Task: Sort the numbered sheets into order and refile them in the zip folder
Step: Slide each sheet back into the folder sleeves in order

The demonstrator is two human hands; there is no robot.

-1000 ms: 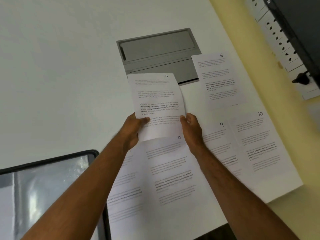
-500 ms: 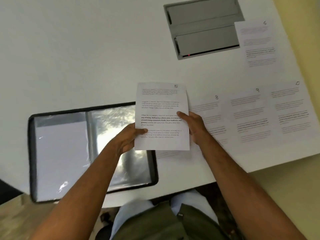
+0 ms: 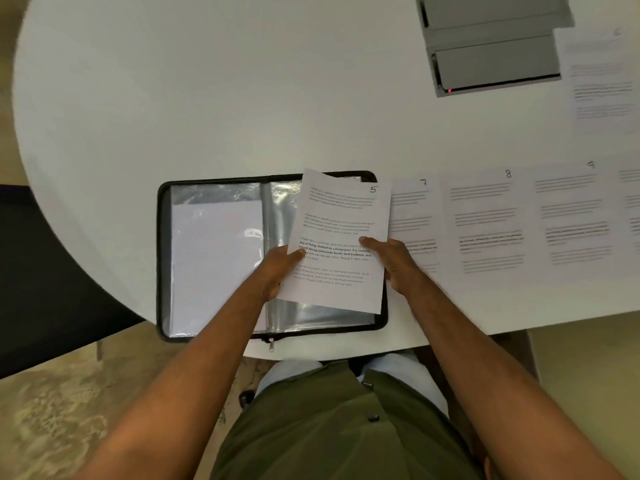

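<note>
— Over the open zip folder (image 3: 214, 258), what have you got?
— Sheet 5 (image 3: 341, 244), pinched at both edges: my left hand (image 3: 277, 268) thumb on top, my right hand (image 3: 391, 261) likewise. Sheets 7 (image 3: 414, 216), 8 (image 3: 485, 220) lie beside.

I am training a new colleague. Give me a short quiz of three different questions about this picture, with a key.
1. True or false: sheet 5 lies flat on the table, untouched.
2. Multiple choice: sheet 5 is above which thing? A) the grey box B) the open zip folder C) sheet 8
3. Fill the gap: the sheet directly right of sheet 5 has the number ___.

Key:
1. False: the left hand and the right hand hold it by its side edges.
2. B
3. 7, on sheet 7
</note>
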